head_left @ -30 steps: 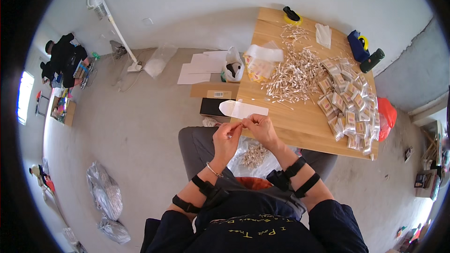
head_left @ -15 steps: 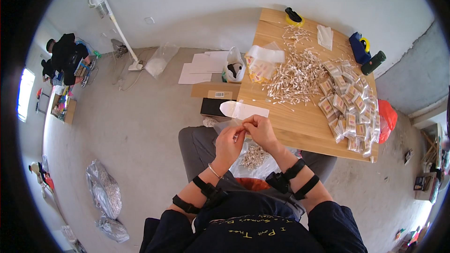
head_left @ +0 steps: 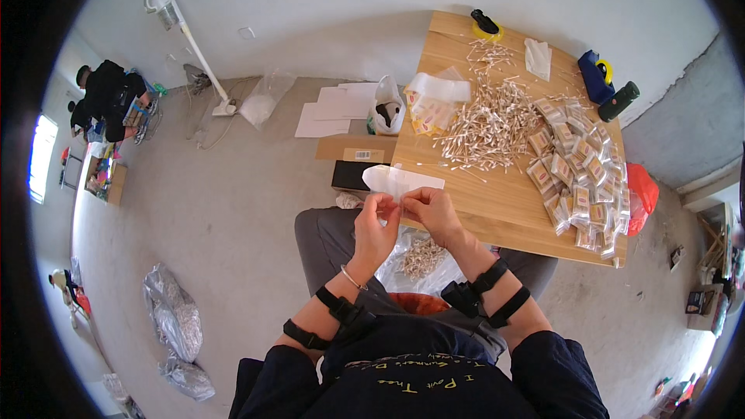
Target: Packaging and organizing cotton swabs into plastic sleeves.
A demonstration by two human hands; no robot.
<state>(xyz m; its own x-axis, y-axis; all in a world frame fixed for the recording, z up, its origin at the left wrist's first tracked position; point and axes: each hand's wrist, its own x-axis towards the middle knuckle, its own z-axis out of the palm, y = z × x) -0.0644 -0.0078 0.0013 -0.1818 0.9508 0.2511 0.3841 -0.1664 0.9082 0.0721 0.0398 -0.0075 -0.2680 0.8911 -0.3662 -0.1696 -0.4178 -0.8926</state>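
Note:
Both hands meet just in front of the table's near left corner. My right hand point(head_left: 434, 213) pinches the edge of what looks like a small clear plastic bag point(head_left: 400, 208). My left hand point(head_left: 375, 226) has its thumb and fingertips at the same plastic, its fingers curled; the contact is partly hidden. Just beyond the fingertips, a white paper piece with a rounded end point(head_left: 423, 181) lies on the table corner. Below my hands, an open clear bag point(head_left: 448, 273) with loose cotton swabs point(head_left: 422, 257) rests in my lap.
On the wooden table point(head_left: 497, 221) lie a heap of cotton swabs point(head_left: 497, 128), many bagged packs point(head_left: 578, 178), tape dispensers point(head_left: 596, 77) and a dark green cylinder point(head_left: 618, 102). A black box point(head_left: 349, 176) and a white bag point(head_left: 386, 109) stand left of it. Another person point(head_left: 112, 97) works far left.
My hands have drawn slightly apart and a little away from me. The left fingers have loosened from their close pinch, and the clear plastic now shows between both hands.

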